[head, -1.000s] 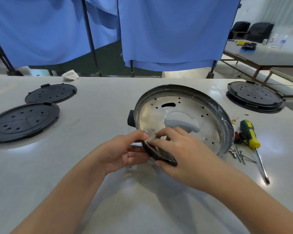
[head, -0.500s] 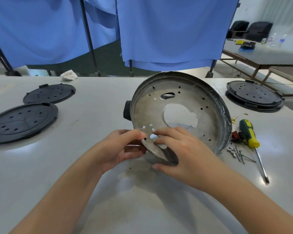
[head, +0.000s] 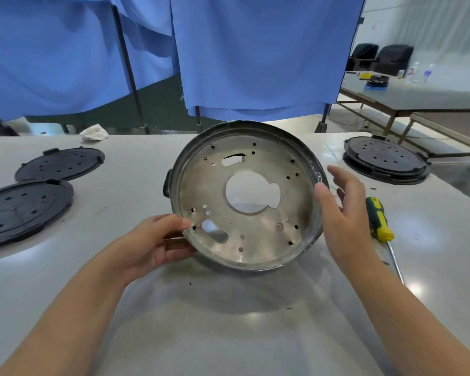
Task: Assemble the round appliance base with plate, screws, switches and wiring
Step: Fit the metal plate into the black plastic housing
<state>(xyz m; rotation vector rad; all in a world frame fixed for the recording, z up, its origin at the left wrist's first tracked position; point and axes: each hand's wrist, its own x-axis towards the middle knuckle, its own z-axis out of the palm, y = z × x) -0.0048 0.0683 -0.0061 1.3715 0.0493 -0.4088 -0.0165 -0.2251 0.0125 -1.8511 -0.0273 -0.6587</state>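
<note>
We see the round metal base (head: pixel 244 196) tipped up on its near edge at the middle of the white table (head: pixel 228 321), its open inner face turned toward us, showing a large central cutout, two smaller slots and many small holes. A black tab sticks out at its left rim. The left hand (head: pixel 158 244) grips the lower left rim, thumb on the inner face and fingers curled behind. The right hand (head: pixel 342 213) is at the right rim with fingers straight and spread, thumb touching the rim's edge; it holds nothing.

Just right of that hand lies a screwdriver (head: pixel 379 221) with a green and yellow handle, shaft pointing near. Two black round covers (head: pixel 27 207) lie on the far left of the table, and a stack of black covers (head: pixel 385 160) sits far right. A crumpled white scrap (head: pixel 94 132) rests at the far edge, before blue curtains (head: pixel 255 55).
</note>
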